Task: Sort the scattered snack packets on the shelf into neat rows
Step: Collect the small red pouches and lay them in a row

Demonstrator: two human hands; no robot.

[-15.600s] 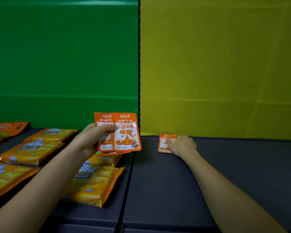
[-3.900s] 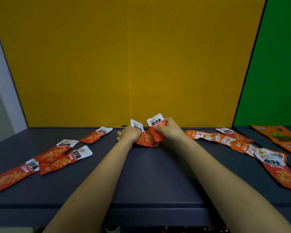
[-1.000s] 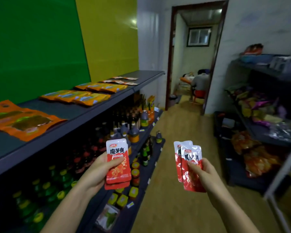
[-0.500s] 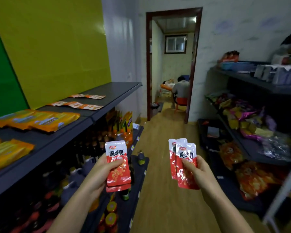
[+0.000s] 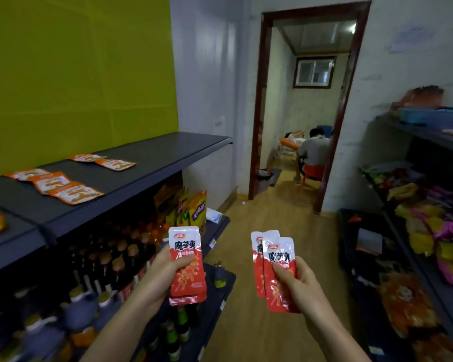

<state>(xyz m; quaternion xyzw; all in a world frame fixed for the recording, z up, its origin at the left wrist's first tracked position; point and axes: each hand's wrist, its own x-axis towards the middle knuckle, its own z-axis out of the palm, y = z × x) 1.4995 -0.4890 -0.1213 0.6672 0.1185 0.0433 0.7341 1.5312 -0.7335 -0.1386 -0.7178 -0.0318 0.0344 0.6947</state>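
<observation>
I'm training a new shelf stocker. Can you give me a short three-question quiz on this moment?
1. True or false: the left hand is empty.
2. The orange packets lie: A on the dark shelf; B on the floor; C on a chair.
3. Fill the gap: the right hand grips fanned packets, white on top and ____ below.
Key: 1 false, its fingers grip red packets; 2 A; 3 red.
</observation>
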